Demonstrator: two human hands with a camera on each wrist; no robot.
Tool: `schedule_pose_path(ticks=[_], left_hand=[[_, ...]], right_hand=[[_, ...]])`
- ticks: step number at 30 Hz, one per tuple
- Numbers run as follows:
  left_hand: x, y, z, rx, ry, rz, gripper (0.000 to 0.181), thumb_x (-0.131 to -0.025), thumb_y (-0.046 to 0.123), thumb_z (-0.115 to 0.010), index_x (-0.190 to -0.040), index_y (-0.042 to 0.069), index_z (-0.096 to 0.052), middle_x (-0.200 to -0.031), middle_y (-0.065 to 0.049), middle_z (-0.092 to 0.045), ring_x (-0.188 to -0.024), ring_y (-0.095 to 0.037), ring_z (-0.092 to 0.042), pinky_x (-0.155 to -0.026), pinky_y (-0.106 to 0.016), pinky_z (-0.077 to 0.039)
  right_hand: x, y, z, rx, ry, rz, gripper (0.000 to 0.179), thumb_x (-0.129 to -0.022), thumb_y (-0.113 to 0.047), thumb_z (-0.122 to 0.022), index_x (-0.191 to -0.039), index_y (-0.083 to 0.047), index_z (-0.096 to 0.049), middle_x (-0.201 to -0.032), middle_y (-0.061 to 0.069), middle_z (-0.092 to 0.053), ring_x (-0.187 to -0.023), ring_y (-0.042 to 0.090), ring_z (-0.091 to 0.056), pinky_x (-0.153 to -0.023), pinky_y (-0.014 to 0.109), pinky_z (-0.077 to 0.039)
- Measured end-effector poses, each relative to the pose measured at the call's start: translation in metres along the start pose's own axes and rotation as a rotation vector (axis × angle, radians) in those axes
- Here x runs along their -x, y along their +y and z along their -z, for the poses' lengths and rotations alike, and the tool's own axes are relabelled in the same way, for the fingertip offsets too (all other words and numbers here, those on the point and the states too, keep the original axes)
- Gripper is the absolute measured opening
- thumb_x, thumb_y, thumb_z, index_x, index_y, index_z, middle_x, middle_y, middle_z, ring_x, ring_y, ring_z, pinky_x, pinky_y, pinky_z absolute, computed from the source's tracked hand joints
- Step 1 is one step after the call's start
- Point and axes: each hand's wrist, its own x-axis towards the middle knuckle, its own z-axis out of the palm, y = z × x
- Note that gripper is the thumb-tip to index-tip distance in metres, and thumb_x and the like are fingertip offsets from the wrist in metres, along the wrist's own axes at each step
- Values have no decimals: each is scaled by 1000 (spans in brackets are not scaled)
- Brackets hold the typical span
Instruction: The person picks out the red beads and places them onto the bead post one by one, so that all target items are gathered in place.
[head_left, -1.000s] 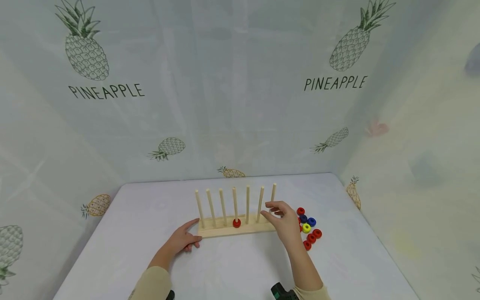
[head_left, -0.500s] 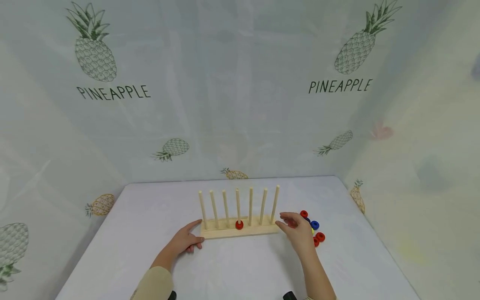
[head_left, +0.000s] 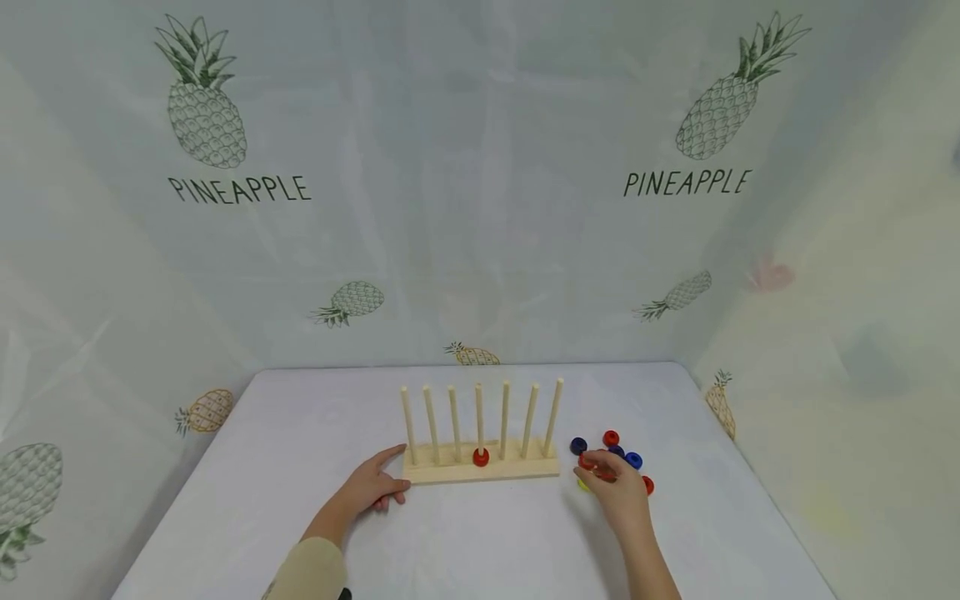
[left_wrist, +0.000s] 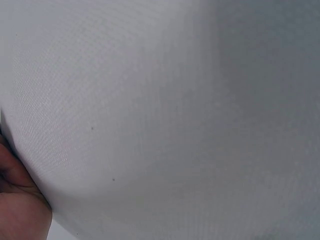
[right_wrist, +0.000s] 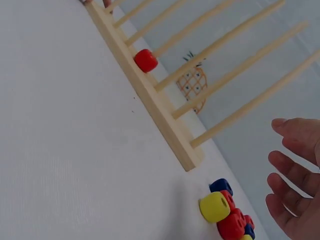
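Observation:
A wooden peg rack [head_left: 487,472] with a row of upright pegs stands on the table. One red bead [head_left: 481,457] sits at the foot of its middle peg. My left hand [head_left: 367,485] holds the rack's left end between index finger and thumb. In the head view my right hand [head_left: 617,487] is over a group of loose beads, hiding some. The right wrist view shows that hand's fingers [right_wrist: 287,192] loosely bent with nothing between them. Below them lie a yellow bead [right_wrist: 215,207], a dark blue bead [right_wrist: 221,186] and several red beads [right_wrist: 231,226].
Right of the rack, a blue bead [head_left: 633,460] and a red bead [head_left: 611,437] lie beyond my right hand. The white table [head_left: 465,542] ends at a curtain [head_left: 420,208] printed with pineapples. Mostly pale fabric [left_wrist: 165,120] fills the left wrist view.
My right hand has moved right and nearer, from the rightmost peg to the loose beads. The left hand keeps its place at the rack's end. The head view has shifted slightly.

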Motion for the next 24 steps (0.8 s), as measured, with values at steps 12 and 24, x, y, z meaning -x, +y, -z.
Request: schedule_pose_path(ticks=[12, 24], left_hand=[[-2, -2, -1, -28, 14, 9, 78, -87, 11, -73, -152, 3, -29, -66, -9, -68, -42, -7, -45, -44, -21, -40], [-3, -1, 0, -29, 13, 18, 78, -87, 10, -73, -152, 3, -30, -66, -10, -68, -41, -7, -45, -43, -22, -41]], right_hand=[[2, 21, 13, 116, 32, -59, 34, -84, -19, -78, -113, -3, -70, -106, 13, -66, -99, 30, -59, -69, 29, -48], [2, 32, 18, 165, 56, -122, 36, -85, -19, -76, -116, 0, -68, -107, 17, -58, -94, 31, -50, -70, 32, -47]])
